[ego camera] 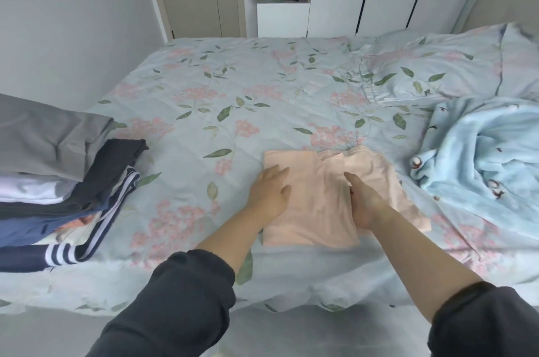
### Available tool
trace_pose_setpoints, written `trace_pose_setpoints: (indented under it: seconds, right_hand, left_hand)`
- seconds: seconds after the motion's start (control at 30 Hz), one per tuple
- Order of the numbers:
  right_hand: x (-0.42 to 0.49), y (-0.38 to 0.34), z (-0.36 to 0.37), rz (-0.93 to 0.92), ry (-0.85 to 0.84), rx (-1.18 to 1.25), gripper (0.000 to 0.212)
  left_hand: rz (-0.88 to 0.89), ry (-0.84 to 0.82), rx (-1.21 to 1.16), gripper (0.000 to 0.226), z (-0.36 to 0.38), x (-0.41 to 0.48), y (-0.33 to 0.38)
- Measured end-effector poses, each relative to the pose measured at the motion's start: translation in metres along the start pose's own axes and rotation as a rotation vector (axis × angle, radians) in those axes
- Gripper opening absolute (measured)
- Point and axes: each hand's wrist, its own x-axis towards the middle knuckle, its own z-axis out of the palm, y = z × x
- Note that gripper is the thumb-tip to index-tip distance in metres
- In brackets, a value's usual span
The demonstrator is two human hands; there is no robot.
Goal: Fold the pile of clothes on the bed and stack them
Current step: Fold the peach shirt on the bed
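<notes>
Our left hand (269, 192) lies flat on the left edge of a peach garment (318, 213), fingers straight and a little spread, pressing the cloth down. Our right hand (366, 202) rests knuckles up on the garment's right half, over a lengthwise fold. We cannot tell whether its fingers pinch that fold or only press on it. Both dark sleeves are pushed up the forearms.

The peach garment sits near the front edge of the bed (218, 88), which has a pale blue floral sheet. It is already narrowed into a rough rectangle, with its collar at the far end and one flap showing at the right. We judge this piece to be partly folded and not yet stacked.

To the left, well apart, a stack of folded clothes (58, 181) holds grey, white, dark and navy striped pieces, so much of the work looks done. To the right, a crumpled light blue fleece garment (481, 158) lies unfolded near a pillow (437, 65), and seems to be what is left.
</notes>
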Motion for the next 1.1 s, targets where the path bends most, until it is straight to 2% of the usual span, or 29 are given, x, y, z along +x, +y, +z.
trace_pose_setpoints:
  seconds: [0.1, 0.2, 0.3, 0.43, 0.5, 0.57, 0.67, 0.77, 0.87, 0.93, 1.0, 1.1]
  right_hand:
    - [0.011, 0.006, 0.010, -0.148, 0.225, -0.345, 0.028]
    - [0.016, 0.004, 0.013, -0.332, 0.355, -0.652, 0.032]
    - [0.010, -0.017, 0.003, -0.482, 0.367, -0.699, 0.052]
    - [0.005, -0.046, -0.033, -0.648, 0.453, -0.693, 0.059]
    - [0.008, -0.047, -0.059, -0.620, 0.554, -0.731, 0.054]
    - [0.016, -0.038, -0.086, -0.488, 0.653, -0.865, 0.044]
    - [0.024, -0.022, -0.110, -0.375, 0.681, -0.987, 0.041]
    - [0.025, -0.019, -0.115, -0.320, 0.730, -1.086, 0.038]
    - [0.020, -0.023, -0.114, -0.166, 0.676, -1.069, 0.058]
    - [0.013, -0.028, -0.112, -0.079, 0.609, -1.003, 0.063]
    - [0.003, -0.033, -0.110, -0.023, 0.477, -0.939, 0.054]
    - [-0.009, -0.042, -0.105, 0.061, 0.234, -0.592, 0.036]
  left_hand:
    - [-0.062, -0.106, 0.156, 0.054, 0.033, -0.013, -0.023]
    - [-0.065, -0.025, 0.135, 0.053, 0.045, -0.011, -0.017]
    - [0.008, 0.028, 0.088, 0.052, 0.046, 0.000, 0.003]
    - [0.098, -0.034, 0.102, 0.052, 0.056, 0.011, 0.037]
    - [0.107, -0.087, 0.142, 0.051, 0.067, 0.014, 0.049]
    - [0.105, -0.111, 0.208, 0.052, 0.077, 0.014, 0.055]
    - [0.081, -0.026, 0.182, 0.057, 0.084, 0.012, 0.049]
    - [-0.101, 0.130, -0.135, 0.070, 0.077, 0.012, 0.039]
    - [-0.370, 0.154, -0.541, 0.067, 0.064, 0.015, 0.039]
    - [-0.496, 0.047, -0.851, 0.058, 0.054, 0.015, 0.042]
    - [-0.567, -0.117, -1.105, 0.047, 0.051, 0.007, 0.043]
    - [-0.633, -0.347, -1.270, 0.017, 0.044, -0.010, 0.047]
